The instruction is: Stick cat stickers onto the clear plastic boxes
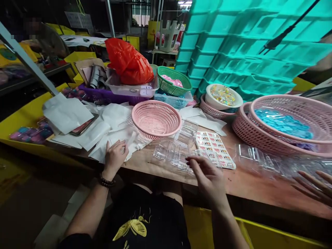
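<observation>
My left hand (116,155), with a beaded bracelet on its wrist, is curled over white paper sheets (111,116) at the table's front edge. A blurred, see-through patch shows by its fingertips, and what they hold I cannot make out. My right hand (209,174) has thumb and fingers drawn together above clear plastic blister packs (171,154); anything in this pinch is too small to name. A sheet of printed stickers (215,147) lies just beyond it. Between and behind my hands stands a pink plastic basket (157,119) with nothing visible in it.
At right, a co-worker's hand (315,186) is over more clear packs (256,159). Pink baskets (241,126) there hold blue pieces. A white bowl (211,98), a green basket (178,90) and a red bag (129,64) stand behind. Teal crates (220,52) rise at the back; a yellow bin (15,121) borders the left.
</observation>
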Tool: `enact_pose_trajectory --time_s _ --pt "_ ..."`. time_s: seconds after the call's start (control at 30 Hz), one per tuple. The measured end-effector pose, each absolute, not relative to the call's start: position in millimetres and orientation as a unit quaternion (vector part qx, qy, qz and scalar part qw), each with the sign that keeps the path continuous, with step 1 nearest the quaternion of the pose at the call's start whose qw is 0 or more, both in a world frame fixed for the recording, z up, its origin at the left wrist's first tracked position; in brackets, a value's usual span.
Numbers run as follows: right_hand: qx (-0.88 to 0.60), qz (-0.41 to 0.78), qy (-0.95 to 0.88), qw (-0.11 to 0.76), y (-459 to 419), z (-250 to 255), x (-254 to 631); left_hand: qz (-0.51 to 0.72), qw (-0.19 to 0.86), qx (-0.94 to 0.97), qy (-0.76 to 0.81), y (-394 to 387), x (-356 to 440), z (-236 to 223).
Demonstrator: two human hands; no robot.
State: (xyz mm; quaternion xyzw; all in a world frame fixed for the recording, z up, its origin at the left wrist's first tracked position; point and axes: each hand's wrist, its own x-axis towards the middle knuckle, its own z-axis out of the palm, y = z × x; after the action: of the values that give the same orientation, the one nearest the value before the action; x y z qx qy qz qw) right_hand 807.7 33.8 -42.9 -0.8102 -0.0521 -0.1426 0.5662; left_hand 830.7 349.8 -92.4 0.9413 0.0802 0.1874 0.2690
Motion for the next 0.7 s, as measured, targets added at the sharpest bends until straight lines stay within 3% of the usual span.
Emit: enact_pose_trajectory --time_s 0.07,0.13,0.23,0.3,0.4,0.47,0.57,0.7 --pt "-0.805 -0.162 -0.148 0.550 57 -42 805 0.272 0.368 0.881 0.124 360 819 -71" --pt "-0.784 -0.189 -0.254 0.534 81 -34 808 0.278 0.525 0.795 0.127 370 805 -43" --pt "-0.753 -0.188 -0.383 0.502 109 -15 821 0.113 0.762 0.632 0.085 376 790 -2" --pt "-0.734 -0.115 -0.435 0.509 120 -5 829 -0.013 0.832 0.549 0.079 368 789 15" --pt "-0.679 0.051 -0.453 0.576 127 -2 834 -0.153 0.849 0.499 0.083 353 800 16" --pt "-0.649 0.101 -0.413 0.631 127 -5 831 -0.155 0.827 0.536 0.071 347 812 3" --pt "-0.661 0.060 -0.333 0.670 118 -12 820 0.012 0.744 0.667 0.045 349 821 -18" --pt "-0.705 0.016 -0.276 0.653 109 -21 804 0.221 0.583 0.778 -0.073 353 802 -13"
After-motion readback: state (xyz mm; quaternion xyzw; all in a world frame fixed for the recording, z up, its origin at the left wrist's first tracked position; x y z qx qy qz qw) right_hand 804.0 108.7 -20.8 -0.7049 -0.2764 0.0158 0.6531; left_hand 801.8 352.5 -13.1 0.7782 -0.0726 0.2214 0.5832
